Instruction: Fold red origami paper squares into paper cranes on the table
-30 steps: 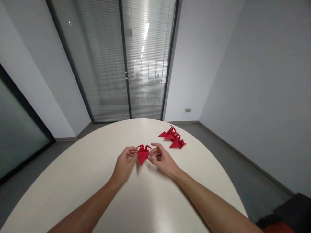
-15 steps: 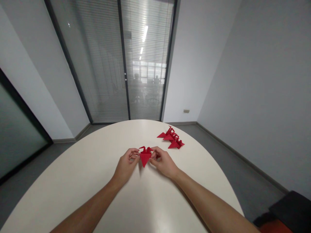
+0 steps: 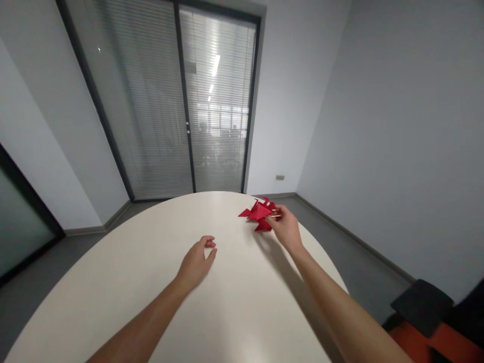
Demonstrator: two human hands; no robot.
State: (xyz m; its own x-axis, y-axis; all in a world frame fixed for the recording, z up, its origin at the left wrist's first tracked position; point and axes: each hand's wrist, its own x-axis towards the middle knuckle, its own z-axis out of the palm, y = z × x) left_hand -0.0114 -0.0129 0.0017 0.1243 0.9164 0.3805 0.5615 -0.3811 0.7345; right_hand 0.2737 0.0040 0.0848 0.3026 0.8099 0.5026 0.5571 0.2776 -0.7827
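Note:
A red origami crane (image 3: pixel 260 211) is pinched between the thumb and fingers of my right hand (image 3: pixel 286 227), at the right side of the white round table (image 3: pixel 151 262). It is held over a cluster of other red paper cranes (image 3: pixel 264 226) and overlaps them, so I cannot tell whether it touches them. My left hand (image 3: pixel 197 259) rests at the middle of the table. Its fingers are loosely curled, with thumb and fingertips apart and nothing between them.
Past the table's far edge stand glass doors with blinds (image 3: pixel 215 146) in dark frames. White walls meet at the right, with a small socket plate (image 3: pixel 280 177) low down. A black and orange chair (image 3: pixel 423 307) is at the lower right.
My right hand has carried the crane forward and right from the table's middle to the other cranes. My left hand has let go of it and stayed about where it was. The view has shifted slightly.

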